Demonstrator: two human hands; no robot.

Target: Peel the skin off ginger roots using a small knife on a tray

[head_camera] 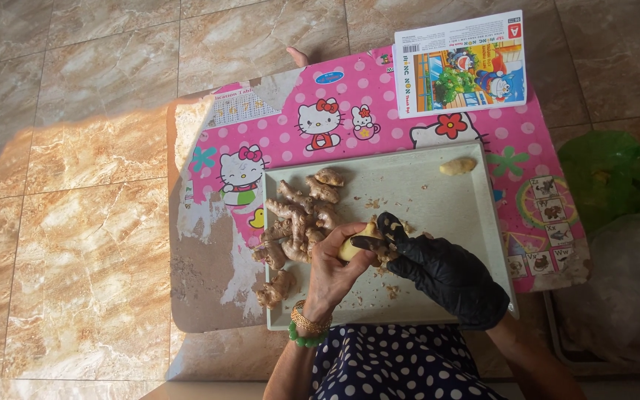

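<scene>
My left hand [331, 270], bare with gold and green bracelets at the wrist, grips a yellowish, partly peeled piece of ginger [361, 241] over a pale rectangular tray [468, 215]. My right hand [442, 270] wears a black glove and presses its fingers against the same piece; whether it holds a tool is hidden. A pile of unpeeled ginger roots [298, 218] lies along the tray's left side. One peeled piece of ginger [458, 166] rests at the tray's far right corner. Peel scraps are scattered on the tray.
The tray sits on a small low table [209, 252] with a worn pink cartoon-print cover. A colourful booklet [459, 63] lies at the table's far edge. Green plastic bags [616, 181] and a clear bag sit on the tiled floor to the right.
</scene>
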